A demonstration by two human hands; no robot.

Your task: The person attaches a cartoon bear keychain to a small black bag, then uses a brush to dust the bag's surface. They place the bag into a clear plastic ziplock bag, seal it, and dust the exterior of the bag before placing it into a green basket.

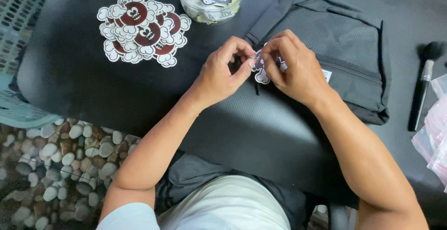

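White-edged and cloud-shaped, the small sticker (261,70) is pinched between both hands just above the dark mesh bag (344,48); the left hand (222,74) nips its edge with thumb and forefinger while the right hand (293,67) curls closed over most of it, perhaps peeling the backing, though the fingers hide that. A pile of matching stickers (142,30) lies well to the left, a clear tub (209,2) beyond, a black brush (421,88) and plastic bags (435,137) to the right, none between the hands.
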